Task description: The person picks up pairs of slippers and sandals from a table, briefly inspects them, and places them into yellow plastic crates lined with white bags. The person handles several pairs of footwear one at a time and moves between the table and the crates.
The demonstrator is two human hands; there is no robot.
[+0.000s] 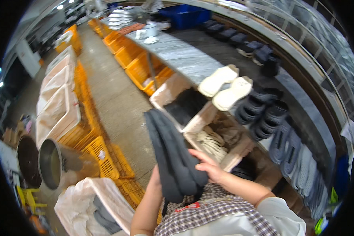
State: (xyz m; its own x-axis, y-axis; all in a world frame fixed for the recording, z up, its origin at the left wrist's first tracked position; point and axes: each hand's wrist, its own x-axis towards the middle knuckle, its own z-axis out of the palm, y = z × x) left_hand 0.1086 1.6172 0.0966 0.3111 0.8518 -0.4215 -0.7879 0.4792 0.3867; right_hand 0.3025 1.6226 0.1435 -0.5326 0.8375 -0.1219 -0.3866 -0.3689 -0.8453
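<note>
A bundle of long, soft black fabric pieces (pixel 167 153), shaped like folded shoe uppers, is held upright in front of my apron. My left hand (pixel 156 177) grips it from the left side, with most of its fingers hidden behind the pieces. At the right edge, my right hand (pixel 208 167) has its thumb and fingers closed on the bundle. Beyond it stands a lined bin with more black pieces (pixel 187 106). Nearer, another lined bin holds cream-coloured pieces (pixel 212 143).
On the bench (pixel 188 59) to the right are cream shoes (pixel 232 88), dark stacked uppers (pixel 259 114) and grey uppers (pixel 299 157). Left stand orange crates (pixel 100 155), a metal drum (pixel 67 163), and a lined bin (pixel 80 196) with grey pieces. A concrete aisle (pixel 110 90) runs between.
</note>
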